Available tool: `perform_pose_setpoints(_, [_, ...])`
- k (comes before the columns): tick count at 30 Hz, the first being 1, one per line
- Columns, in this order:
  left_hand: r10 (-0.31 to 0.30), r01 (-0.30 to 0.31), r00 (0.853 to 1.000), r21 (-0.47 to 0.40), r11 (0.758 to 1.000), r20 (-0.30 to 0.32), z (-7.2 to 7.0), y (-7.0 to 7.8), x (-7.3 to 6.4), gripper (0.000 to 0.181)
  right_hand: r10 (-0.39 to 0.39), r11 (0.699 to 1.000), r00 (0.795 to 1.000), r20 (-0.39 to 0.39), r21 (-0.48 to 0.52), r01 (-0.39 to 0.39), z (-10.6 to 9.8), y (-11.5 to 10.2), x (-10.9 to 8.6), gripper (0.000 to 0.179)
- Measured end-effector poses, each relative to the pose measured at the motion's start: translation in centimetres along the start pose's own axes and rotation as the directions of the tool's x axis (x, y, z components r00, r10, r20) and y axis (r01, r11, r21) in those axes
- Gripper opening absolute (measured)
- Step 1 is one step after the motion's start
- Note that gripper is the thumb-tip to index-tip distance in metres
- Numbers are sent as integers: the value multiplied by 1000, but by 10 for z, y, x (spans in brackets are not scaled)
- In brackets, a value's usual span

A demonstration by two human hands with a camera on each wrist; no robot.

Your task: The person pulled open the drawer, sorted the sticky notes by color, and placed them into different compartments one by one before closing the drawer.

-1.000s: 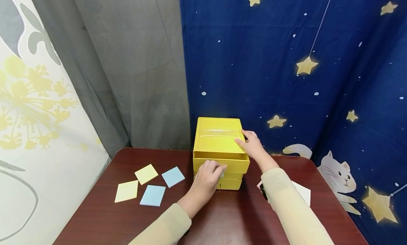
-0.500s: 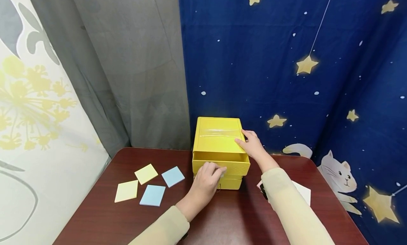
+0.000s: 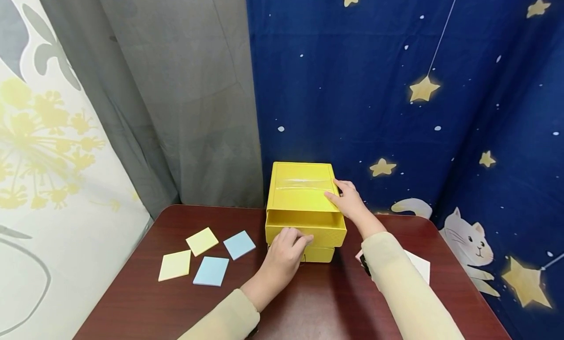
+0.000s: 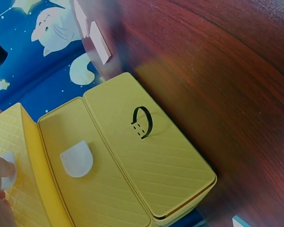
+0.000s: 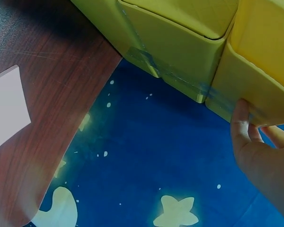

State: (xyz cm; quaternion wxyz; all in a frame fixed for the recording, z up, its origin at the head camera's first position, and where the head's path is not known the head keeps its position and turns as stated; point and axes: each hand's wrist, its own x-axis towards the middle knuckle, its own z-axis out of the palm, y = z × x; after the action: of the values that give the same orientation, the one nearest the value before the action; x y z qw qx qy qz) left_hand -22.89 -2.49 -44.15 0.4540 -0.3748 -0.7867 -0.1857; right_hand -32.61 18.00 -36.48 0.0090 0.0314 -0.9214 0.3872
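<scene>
A yellow drawer unit (image 3: 301, 188) stands near the table's back edge, its top drawer (image 3: 326, 232) pulled part way out. Bare yellow walls show inside the visible part of that drawer. My left hand (image 3: 284, 252) pinches the white tab handle (image 4: 8, 175) on the drawer's front; the head view hides most of that grip. Below, the middle drawer (image 4: 109, 189) has another white tab (image 4: 78, 160), and the bottom drawer (image 4: 173, 165) carries a black loop handle (image 4: 149, 123). My right hand (image 3: 352, 203) rests on the unit's upper right edge, thumb on top, fingers against the side.
Two yellow note pads (image 3: 175, 265) and two blue note pads (image 3: 211, 271) lie left on the brown table (image 3: 308, 305). Pale pads (image 3: 420, 266) lie at the right, partly under my right sleeve. A blue star-patterned curtain (image 3: 352, 85) hangs close behind the unit.
The top drawer has slid further out toward me, my left hand drawing back with it. My right hand has stayed on the unit's edge.
</scene>
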Motion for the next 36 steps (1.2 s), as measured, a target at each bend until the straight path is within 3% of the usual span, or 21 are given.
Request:
perform_pose_setpoints(25, [2,-2,1000,-33,999,-8,-8,8,-4,17,12,1000,1000,15,25,-12,0,-1,-1,66])
perform_pose_setpoints(36, [30,-31,1000,-43,999,-7,-12,11,-6,21,27,999,999,22,35,-28,0,-2,0,67])
